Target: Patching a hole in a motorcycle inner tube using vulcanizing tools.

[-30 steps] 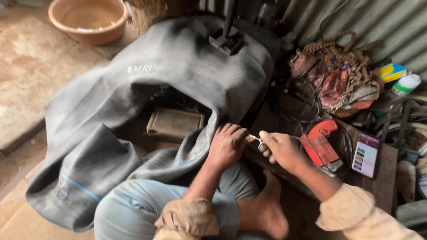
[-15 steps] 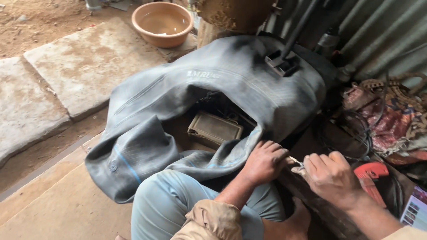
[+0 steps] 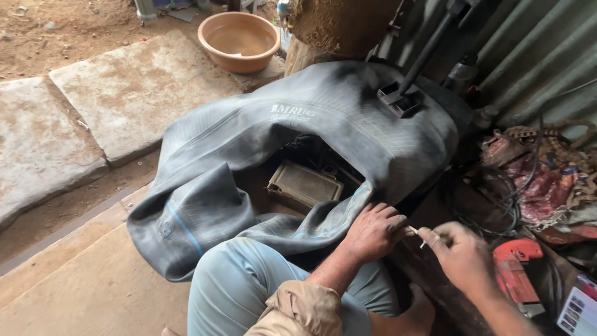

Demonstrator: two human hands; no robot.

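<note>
A big grey rubber inner tube (image 3: 298, 130) lies draped in front of me, folded over my knee. My left hand (image 3: 373, 231) rests on the tube's near edge, fingers curled, pinching one end of a small pale strip (image 3: 415, 233). My right hand (image 3: 459, 254) is close beside it, fingers closed on the strip's other end. A clamp-like black tool (image 3: 401, 99) with a long handle sits on top of the tube.
A tan plastic basin (image 3: 239, 40) stands at the back on stone slabs (image 3: 118, 93). A flat box (image 3: 305, 185) lies under the tube's arch. At right are a red tool (image 3: 515, 267), cables, cloth and a corrugated metal wall (image 3: 535, 56).
The view has swung left and down, so the tube and basin shifted right in the picture. Both hands stay together on the small strip by the tube's edge.
</note>
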